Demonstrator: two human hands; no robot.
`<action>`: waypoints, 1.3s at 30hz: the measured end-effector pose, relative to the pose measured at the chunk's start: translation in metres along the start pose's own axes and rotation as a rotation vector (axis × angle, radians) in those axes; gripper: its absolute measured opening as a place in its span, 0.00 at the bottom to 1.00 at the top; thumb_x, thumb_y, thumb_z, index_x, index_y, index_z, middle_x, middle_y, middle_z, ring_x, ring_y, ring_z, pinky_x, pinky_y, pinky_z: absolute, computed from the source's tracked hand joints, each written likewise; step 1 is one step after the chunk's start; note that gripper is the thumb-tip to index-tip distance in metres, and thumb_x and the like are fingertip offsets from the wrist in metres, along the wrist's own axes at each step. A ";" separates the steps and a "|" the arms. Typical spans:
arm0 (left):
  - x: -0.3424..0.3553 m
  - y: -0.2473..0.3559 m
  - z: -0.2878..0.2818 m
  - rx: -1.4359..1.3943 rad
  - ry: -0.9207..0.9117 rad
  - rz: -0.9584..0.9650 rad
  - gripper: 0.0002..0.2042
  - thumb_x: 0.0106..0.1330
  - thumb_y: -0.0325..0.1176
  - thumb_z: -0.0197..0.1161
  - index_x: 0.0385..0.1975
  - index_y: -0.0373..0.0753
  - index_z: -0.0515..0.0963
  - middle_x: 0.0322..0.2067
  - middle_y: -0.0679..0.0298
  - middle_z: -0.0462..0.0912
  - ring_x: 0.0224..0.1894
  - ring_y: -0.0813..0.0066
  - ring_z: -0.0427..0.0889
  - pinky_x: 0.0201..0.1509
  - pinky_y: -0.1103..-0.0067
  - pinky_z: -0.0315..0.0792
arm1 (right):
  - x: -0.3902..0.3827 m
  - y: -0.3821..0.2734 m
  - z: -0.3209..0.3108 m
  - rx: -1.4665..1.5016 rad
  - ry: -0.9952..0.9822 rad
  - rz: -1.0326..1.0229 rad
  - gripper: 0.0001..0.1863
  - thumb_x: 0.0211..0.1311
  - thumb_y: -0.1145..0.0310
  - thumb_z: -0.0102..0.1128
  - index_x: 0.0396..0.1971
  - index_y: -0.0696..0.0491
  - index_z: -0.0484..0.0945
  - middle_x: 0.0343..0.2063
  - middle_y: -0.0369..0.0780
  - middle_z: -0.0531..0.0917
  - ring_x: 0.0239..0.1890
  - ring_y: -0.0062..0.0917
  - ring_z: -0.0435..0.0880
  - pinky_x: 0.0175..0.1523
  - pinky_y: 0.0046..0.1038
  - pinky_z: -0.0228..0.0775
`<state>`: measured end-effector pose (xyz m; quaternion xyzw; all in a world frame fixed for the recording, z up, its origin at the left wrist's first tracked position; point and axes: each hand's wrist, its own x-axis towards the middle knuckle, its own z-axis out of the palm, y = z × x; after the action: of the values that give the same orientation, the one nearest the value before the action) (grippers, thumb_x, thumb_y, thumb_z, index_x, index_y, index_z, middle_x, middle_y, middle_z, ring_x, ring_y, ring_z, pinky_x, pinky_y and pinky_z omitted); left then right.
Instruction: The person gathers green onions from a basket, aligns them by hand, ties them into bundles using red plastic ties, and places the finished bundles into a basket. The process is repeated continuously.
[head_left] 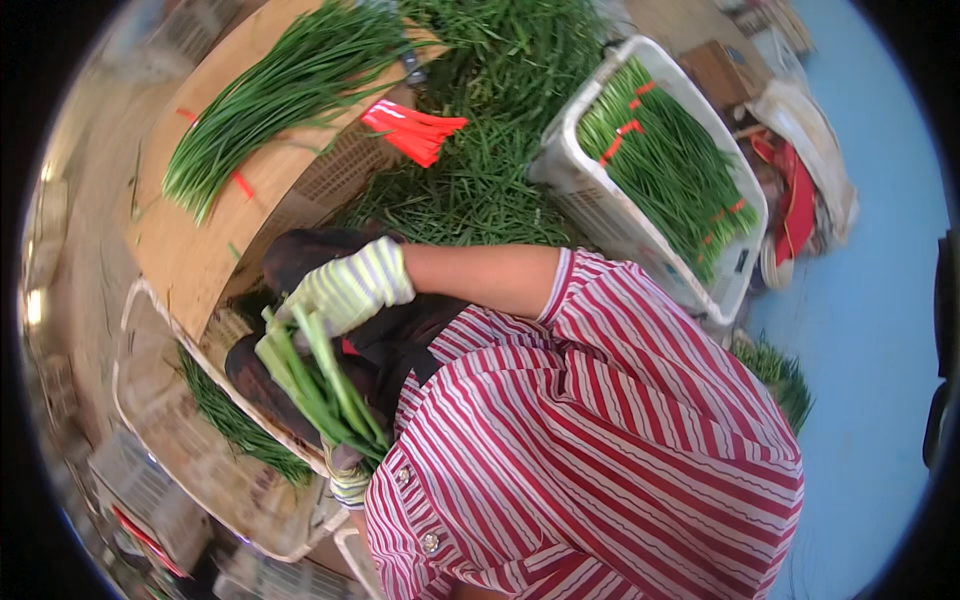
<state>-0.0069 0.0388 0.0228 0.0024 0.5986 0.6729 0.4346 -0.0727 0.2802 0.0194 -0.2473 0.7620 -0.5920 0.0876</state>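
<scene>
My right hand [345, 292], in a yellow-green and grey striped glove, is closed at the upper ends of a bunch of garlic chives [320, 375]. The stalks slant over my dark trousers, their ends near the edge of a wooden board. My left hand [347, 478], gloved alike, is closed around the lower part of that bunch; the stalks and my striped shirt hide most of its fingers. On the wooden board [160, 235] lies a large bundle of chives [275, 105], with red ties showing under it. A fan of red tie strips [415, 130] hangs at the board's edge.
A white crate [570, 170] holding chives bundled with red ties stands at the right. Loose green leaves [480, 190] heap beyond my knees. Another pale crate [135, 390], with chives inside, sits at the lower left. Cloths [800, 160] and a cardboard box [720, 72] lie at the far right.
</scene>
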 end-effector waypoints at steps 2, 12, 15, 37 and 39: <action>0.005 0.015 0.004 -0.004 -0.042 -0.020 0.30 0.45 0.31 0.62 0.52 0.30 0.68 0.43 0.59 0.78 0.44 0.71 0.78 0.49 0.77 0.71 | -0.006 -0.013 -0.006 -0.112 0.147 0.077 0.17 0.56 0.59 0.58 0.39 0.56 0.78 0.26 0.45 0.81 0.32 0.30 0.80 0.39 0.28 0.70; -0.015 0.035 0.005 -0.211 -0.162 -0.151 0.34 0.40 0.22 0.64 0.55 0.31 0.65 0.46 0.63 0.76 0.47 0.77 0.74 0.56 0.79 0.64 | -0.045 0.022 -0.042 0.070 0.622 0.441 0.07 0.56 0.65 0.54 0.23 0.51 0.74 0.20 0.34 0.74 0.20 0.19 0.71 0.27 0.23 0.64; -0.011 0.045 0.009 -0.349 -0.146 -0.010 0.35 0.45 0.25 0.68 0.57 0.33 0.63 0.49 0.63 0.75 0.50 0.77 0.73 0.58 0.79 0.63 | -0.086 0.065 -0.105 -0.124 0.670 0.585 0.08 0.60 0.63 0.51 0.29 0.53 0.74 0.22 0.34 0.77 0.23 0.19 0.72 0.30 0.23 0.65; -0.025 0.016 0.024 -0.105 0.040 0.338 0.32 0.46 0.32 0.70 0.54 0.31 0.67 0.45 0.60 0.78 0.46 0.77 0.75 0.52 0.79 0.69 | 0.008 -0.068 -0.060 0.509 0.013 0.625 0.15 0.62 0.69 0.47 0.45 0.62 0.69 0.46 0.41 0.75 0.50 0.25 0.73 0.55 0.28 0.64; -0.034 0.022 0.012 0.042 0.093 0.342 0.34 0.44 0.38 0.71 0.53 0.31 0.67 0.46 0.55 0.76 0.49 0.70 0.75 0.55 0.76 0.67 | 0.006 -0.088 -0.060 -0.017 0.156 0.421 0.13 0.58 0.71 0.51 0.42 0.60 0.72 0.46 0.43 0.76 0.50 0.29 0.73 0.54 0.29 0.65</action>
<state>0.0079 0.0307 0.0618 0.0820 0.6229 0.7237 0.2854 -0.0799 0.3133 0.1206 -0.0371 0.8062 -0.5717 0.1480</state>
